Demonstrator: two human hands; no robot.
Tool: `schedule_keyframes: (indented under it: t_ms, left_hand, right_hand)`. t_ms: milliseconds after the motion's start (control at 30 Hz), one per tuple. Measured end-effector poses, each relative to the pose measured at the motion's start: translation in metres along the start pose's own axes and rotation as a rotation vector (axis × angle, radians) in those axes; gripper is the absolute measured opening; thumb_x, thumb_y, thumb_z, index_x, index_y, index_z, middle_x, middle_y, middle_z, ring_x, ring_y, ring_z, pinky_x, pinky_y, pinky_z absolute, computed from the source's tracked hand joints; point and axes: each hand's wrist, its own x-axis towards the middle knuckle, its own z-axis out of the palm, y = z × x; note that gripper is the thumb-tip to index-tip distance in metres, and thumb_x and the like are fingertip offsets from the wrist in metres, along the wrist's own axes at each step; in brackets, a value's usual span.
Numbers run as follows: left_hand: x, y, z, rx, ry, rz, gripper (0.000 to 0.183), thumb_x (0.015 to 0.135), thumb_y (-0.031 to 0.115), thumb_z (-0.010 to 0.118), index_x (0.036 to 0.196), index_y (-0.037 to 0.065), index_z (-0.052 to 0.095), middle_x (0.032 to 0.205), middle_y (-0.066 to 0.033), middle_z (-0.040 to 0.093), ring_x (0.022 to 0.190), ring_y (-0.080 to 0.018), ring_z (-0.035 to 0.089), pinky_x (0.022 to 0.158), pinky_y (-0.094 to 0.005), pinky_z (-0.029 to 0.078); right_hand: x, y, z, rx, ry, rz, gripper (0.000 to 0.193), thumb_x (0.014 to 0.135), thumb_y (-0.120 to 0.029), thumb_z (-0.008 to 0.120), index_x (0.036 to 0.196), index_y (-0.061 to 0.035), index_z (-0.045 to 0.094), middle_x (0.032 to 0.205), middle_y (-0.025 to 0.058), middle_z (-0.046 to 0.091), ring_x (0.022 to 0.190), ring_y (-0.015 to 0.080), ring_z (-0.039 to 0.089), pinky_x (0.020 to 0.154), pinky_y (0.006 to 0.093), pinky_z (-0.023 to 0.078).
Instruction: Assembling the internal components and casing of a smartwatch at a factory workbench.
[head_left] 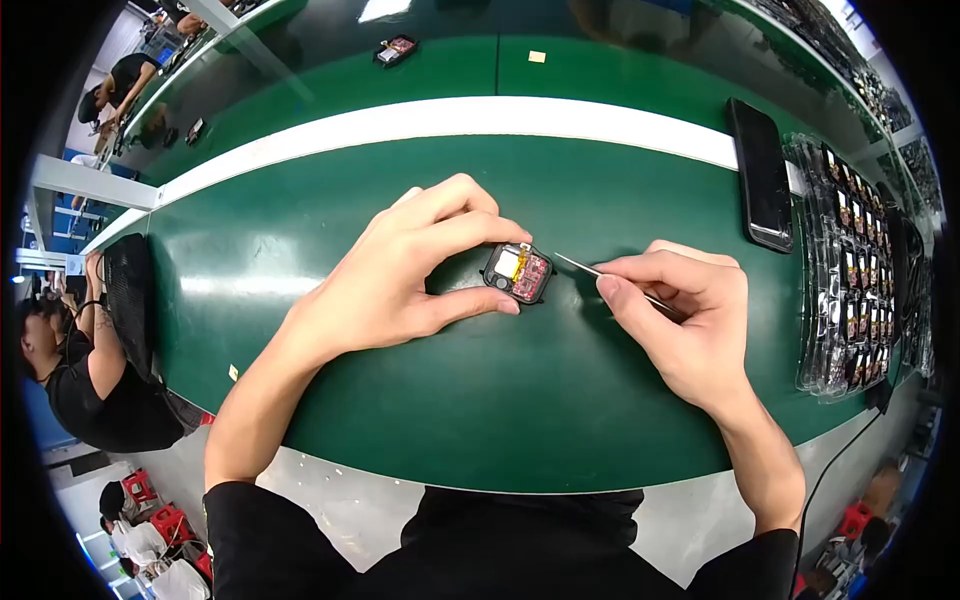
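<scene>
A small black watch-like casing point(518, 273) lies at the middle of the green table, its inside facing up. Within it show a red circuit board, a silvery white block and a strip of yellow tape. My left hand point(420, 255) grips the casing by its edges between thumb and index finger. Just to the right, my right hand point(690, 310) holds a pair of thin metal tweezers point(583, 267) like a pen. The tweezers' tip points at the casing and stays a little apart from it. Part of the tweezers is hidden in my fingers.
Clear plastic trays point(845, 280) with many similar units are stacked at the right, beside a black phone point(760, 175). A white rail point(450, 118) crosses the table's far side; another casing point(396, 50) lies beyond it. At the left, a person point(95, 370) sits near a black mesh chair back point(128, 300).
</scene>
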Motion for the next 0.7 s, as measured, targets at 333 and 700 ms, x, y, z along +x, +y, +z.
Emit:
schedule_keyframes:
  t_ms: [333, 700]
  left_hand:
    - [0.002, 0.011, 0.007, -0.009, 0.007, 0.011, 0.055, 0.077, 0.025, 0.102, 0.126, 0.010, 0.083, 0.092, -0.0007, 0.070, 0.079, -0.0153, 0.057, 0.078, -0.0336, 0.037]
    - [0.003, 0.009, 0.004, 0.011, 0.010, 0.038, 0.060, 0.074, 0.027, 0.103, 0.127, 0.009, 0.084, 0.089, -0.0012, 0.071, 0.072, -0.0152, 0.052, 0.075, -0.0322, 0.036]
  right_hand:
    - [-0.002, 0.001, 0.004, -0.252, -0.053, -0.224, 0.008, 0.087, 0.004, 0.083, 0.095, 0.0029, 0.085, 0.065, 0.0039, 0.063, 0.050, 0.0093, 0.052, 0.048, 0.0295, 0.036]
    - [0.001, -0.001, 0.009, -0.306, -0.063, -0.227, 0.012, 0.087, 0.006, 0.082, 0.098, 0.0029, 0.085, 0.066, 0.0034, 0.064, 0.054, 0.0079, 0.051, 0.051, 0.0278, 0.032]
